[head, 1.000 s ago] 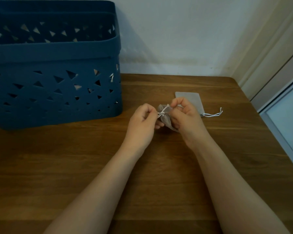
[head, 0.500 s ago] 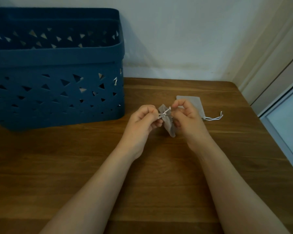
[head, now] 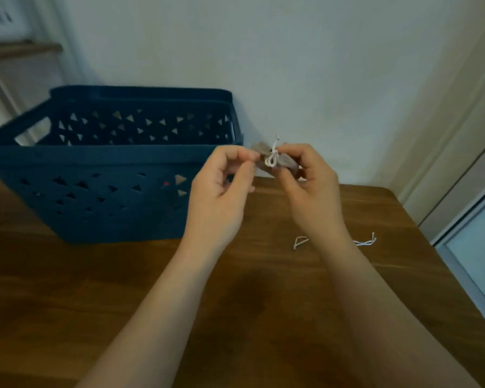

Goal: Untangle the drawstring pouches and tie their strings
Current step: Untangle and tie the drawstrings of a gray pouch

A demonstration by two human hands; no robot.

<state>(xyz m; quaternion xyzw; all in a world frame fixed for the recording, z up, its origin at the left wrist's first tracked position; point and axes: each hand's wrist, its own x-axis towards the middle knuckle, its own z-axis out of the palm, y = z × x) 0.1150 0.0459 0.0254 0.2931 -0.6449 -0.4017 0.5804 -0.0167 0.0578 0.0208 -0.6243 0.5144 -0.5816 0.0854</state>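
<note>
Both hands raised above the table [head: 123,289], in front of the basket's right corner. Left hand [head: 221,191]: fingers curled, thumb and forefinger tips pressed together at the left edge of the pouch [head: 284,162]; whether they pinch cloth or a string end cannot be told, the spot is blurred. Right hand [head: 311,191]: fingers curled round the right side of the pouch, thumb under it, forefinger on top beside the knot.

Pouch: small, grey-brown, held in the air between the two hands, bunched at the middle. String [head: 271,158]: white, wound round the bunched neck with a loop hanging at the front and one short end standing up above it. Looks knotted; tightness cannot be judged.

Both forearms bare, reaching in from the lower edge of the view.

On the table, behind the right forearm: two pieces of white string show. One small loop [head: 300,242] left of the wrist, one frayed pair of ends [head: 366,242] right of it. What they attach to is hidden by the arm.

Basket [head: 95,208]: dark blue plastic, triangular cut-outs in its walls, standing on the table at left, near the wall. Something small and red shows through one cut-out on the near wall; cannot identify.

Table: dark brown wood grain. Pale wall [head: 291,65] behind; door frame [head: 459,152] at right.
</note>
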